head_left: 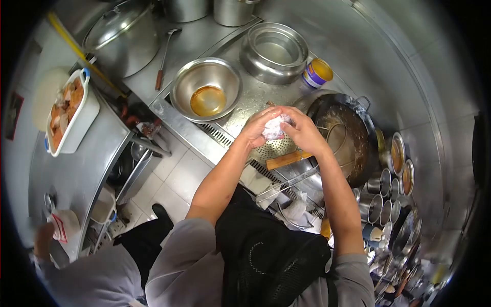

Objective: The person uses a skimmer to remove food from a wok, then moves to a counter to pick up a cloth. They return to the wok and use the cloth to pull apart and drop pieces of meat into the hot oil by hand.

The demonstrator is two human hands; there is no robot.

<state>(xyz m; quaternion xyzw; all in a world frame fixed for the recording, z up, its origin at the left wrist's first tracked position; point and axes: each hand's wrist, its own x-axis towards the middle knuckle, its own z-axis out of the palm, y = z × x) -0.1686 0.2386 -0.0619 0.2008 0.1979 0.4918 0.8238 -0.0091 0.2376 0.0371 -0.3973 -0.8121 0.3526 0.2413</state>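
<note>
Both hands are cupped together over the stove top, around a small white, mottled lump (275, 127) whose kind I cannot tell. My left hand (257, 127) curls round it from the left, and my right hand (300, 129) closes on it from the right with the fingertips meeting at the top. Beneath them lies a round perforated skimmer (273, 150) with a wooden handle (288, 159). A dark wok (360, 153) sits just right of my right hand, with a wire strainer (335, 132) across it.
A steel bowl (179, 87) with yellowish liquid, a wide steel pot (248, 61) and a purple can (318, 73) stand behind. Steel cups (376, 207) crowd the right. A white tub (91, 115) of orange pieces and a co-worker's arm (43, 243) are at left.
</note>
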